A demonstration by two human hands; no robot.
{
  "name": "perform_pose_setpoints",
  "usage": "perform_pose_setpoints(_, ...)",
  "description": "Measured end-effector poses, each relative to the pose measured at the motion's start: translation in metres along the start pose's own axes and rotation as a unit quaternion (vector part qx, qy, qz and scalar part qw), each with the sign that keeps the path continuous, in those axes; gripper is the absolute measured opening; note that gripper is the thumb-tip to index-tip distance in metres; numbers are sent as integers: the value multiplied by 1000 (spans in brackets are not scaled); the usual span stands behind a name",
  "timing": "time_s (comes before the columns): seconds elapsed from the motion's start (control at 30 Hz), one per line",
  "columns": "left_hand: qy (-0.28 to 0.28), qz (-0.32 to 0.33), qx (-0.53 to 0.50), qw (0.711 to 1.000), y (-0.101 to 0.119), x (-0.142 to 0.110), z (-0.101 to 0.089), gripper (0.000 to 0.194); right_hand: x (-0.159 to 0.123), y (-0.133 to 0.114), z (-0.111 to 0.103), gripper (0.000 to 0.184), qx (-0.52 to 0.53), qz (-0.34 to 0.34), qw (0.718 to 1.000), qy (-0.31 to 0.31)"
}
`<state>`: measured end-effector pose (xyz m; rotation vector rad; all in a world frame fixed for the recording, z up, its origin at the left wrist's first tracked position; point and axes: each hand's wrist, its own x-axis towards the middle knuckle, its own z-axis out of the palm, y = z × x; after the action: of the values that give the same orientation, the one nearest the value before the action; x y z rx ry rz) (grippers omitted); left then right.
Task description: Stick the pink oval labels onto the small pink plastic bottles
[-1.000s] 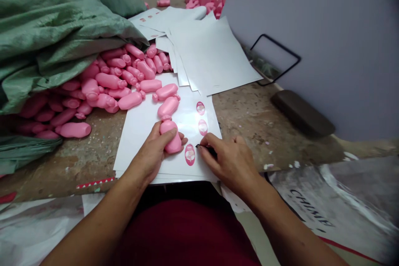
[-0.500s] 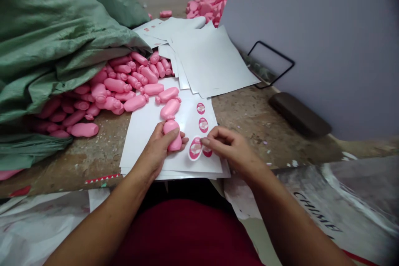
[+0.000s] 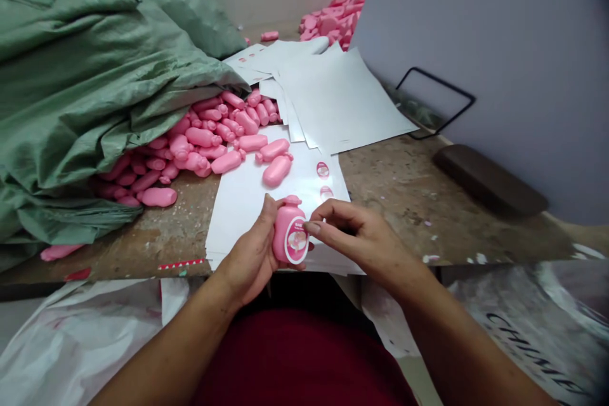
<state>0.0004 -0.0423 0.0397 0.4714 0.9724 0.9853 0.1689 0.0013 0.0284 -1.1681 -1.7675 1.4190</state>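
Observation:
My left hand (image 3: 254, 254) is wrapped round a small pink bottle (image 3: 282, 228), its cap end pointing away from me. Against the bottle's front lies an oval pink-and-white sticker (image 3: 297, 241); whether it is fully stuck down I cannot tell. The thumb and forefinger of my right hand (image 3: 352, 231) pinch the sticker's upper right edge. Beneath both hands is a stack of white sticker sheets (image 3: 238, 216), with an oval sticker (image 3: 323, 169) still on the top sheet and another partly hidden by my right hand.
A heap of pink bottles (image 3: 202, 136) spills from a green sack (image 3: 95, 89) at left. More white sheets (image 3: 342, 101) lie behind. At right are a black wire frame (image 3: 438, 84) and a dark brown case (image 3: 490, 181). Another pink pile (image 3: 333, 19) sits at the back.
My right hand has brought the peeled sticker from over the sheet onto the bottle. My left hand has turned the bottle and drawn it nearer to me. The view has shifted slightly left.

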Motion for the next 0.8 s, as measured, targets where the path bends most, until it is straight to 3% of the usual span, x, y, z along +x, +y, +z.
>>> perform_pose_setpoints(0.3,11,-9,36,999,-3,-4,-3,69,1,-2,4,26,-10,-6,1000,2)
perform_pose_setpoints(0.8,2,2,57,998,-6,-5,-6,41,2,2,3,27,-83,-8,997,0)
